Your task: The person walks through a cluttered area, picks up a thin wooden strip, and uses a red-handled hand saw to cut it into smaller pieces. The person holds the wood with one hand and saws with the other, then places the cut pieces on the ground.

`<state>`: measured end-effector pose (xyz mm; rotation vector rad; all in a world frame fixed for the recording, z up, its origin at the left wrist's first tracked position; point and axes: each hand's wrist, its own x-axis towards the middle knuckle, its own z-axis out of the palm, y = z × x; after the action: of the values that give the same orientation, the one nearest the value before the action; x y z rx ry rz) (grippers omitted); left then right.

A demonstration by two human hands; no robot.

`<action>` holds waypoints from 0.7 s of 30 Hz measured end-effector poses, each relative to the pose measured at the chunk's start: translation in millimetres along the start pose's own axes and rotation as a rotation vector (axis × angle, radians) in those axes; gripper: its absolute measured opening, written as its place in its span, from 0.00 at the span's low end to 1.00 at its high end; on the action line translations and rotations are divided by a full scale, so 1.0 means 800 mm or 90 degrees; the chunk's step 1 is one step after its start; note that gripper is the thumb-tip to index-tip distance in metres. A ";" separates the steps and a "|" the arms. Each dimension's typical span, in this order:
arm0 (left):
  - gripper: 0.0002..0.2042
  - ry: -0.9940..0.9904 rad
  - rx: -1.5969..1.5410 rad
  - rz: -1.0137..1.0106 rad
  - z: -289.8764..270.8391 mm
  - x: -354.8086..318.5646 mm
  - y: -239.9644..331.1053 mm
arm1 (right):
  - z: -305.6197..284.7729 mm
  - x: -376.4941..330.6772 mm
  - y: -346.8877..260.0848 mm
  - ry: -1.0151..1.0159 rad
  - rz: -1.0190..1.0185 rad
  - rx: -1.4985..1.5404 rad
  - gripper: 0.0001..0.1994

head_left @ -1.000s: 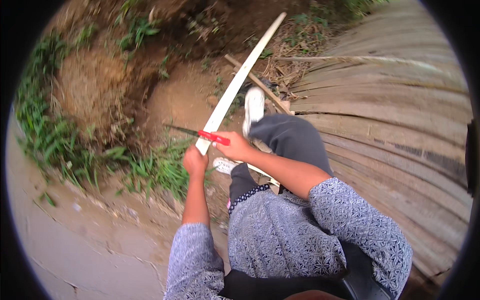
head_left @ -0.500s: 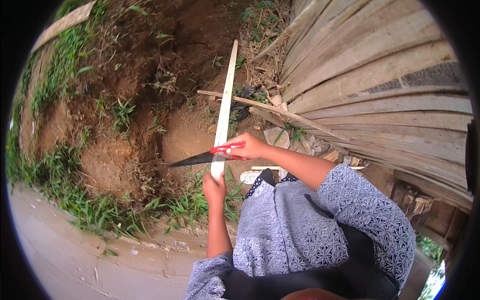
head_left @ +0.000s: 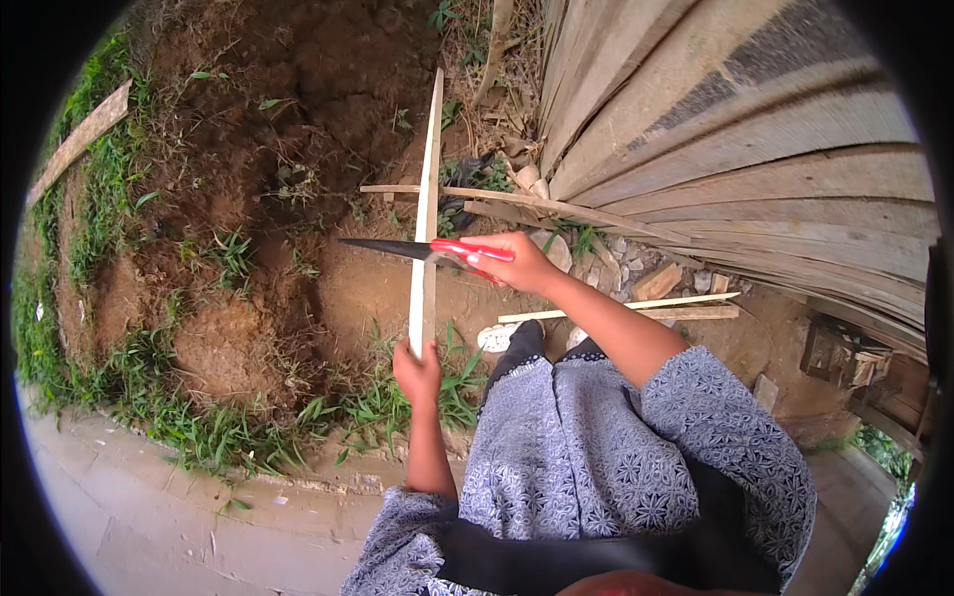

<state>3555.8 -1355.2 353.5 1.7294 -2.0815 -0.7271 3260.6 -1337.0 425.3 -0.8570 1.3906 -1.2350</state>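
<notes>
A long, pale wooden strip points away from me, its near end gripped by my left hand, fingers closed around it. My right hand is wrapped round the red handle of a handsaw. The dark, tapering blade lies across the strip, well beyond my left hand, its tip pointing left. I cannot make out whether its teeth bite into the wood. Farther out, the strip passes over a thin wooden stick that lies crosswise.
A wall of weathered planks rises on the right. To the left is a bank of bare earth with grass. Paving runs along the lower left. Two thin wood pieces and stones lie near my shoes.
My right hand and the saw have moved farther along the strip, away from my left hand. The blade's tip now tilts slightly away instead of toward me. The view has shifted a little.
</notes>
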 end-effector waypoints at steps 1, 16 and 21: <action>0.23 0.013 -0.058 -0.017 0.001 -0.005 -0.015 | -0.001 -0.021 -0.002 0.017 -0.012 -0.001 0.21; 0.18 -0.297 -0.972 -0.555 -0.044 -0.217 0.092 | -0.123 -0.378 -0.006 0.175 -0.074 0.063 0.23; 0.18 -0.350 -1.149 -0.545 -0.014 -0.271 0.116 | -0.165 -0.486 0.026 0.192 -0.028 -0.037 0.24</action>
<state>3531.3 -1133.3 430.5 1.0308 -0.0107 -2.3493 3214.1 -933.6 486.9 -0.7658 1.6617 -1.4062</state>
